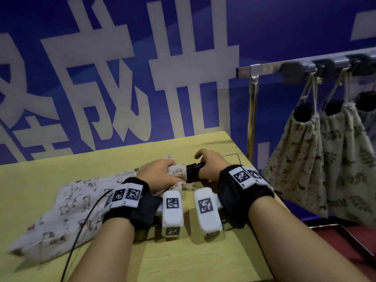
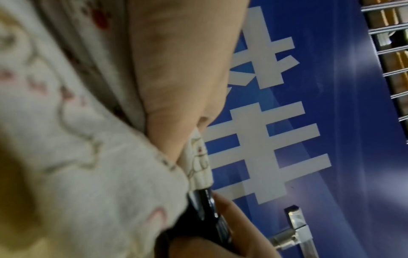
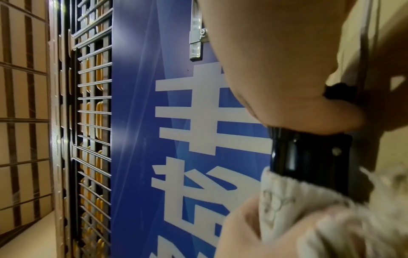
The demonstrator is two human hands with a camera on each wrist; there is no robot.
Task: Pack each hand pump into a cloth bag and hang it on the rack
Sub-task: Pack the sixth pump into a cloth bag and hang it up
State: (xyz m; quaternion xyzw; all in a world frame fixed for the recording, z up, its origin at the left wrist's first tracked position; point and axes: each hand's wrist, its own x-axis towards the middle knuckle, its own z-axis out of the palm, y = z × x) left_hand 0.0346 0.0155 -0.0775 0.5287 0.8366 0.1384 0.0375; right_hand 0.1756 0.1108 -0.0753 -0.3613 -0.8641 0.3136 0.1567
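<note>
A cream cloth bag (image 1: pixel 61 208) printed with small animals lies flat on the yellow table (image 1: pixel 183 261). My left hand (image 1: pixel 160 176) grips its bunched mouth (image 2: pixel 110 174). A black hand pump (image 1: pixel 194 169) sticks out of that mouth to the right, its far part inside the cloth. My right hand (image 1: pixel 209 165) holds the pump's exposed end (image 3: pixel 309 157), thumb over it and index finger raised. The two hands sit side by side near the table's far right corner.
A metal rack (image 1: pixel 305 66) with dark hooks stands past the table's right edge. Two leaf-print bags (image 1: pixel 301 155) with black pump tops showing hang from it. A thin wire frame (image 1: pixel 236 157) lies behind my right hand. A blue banner fills the back wall.
</note>
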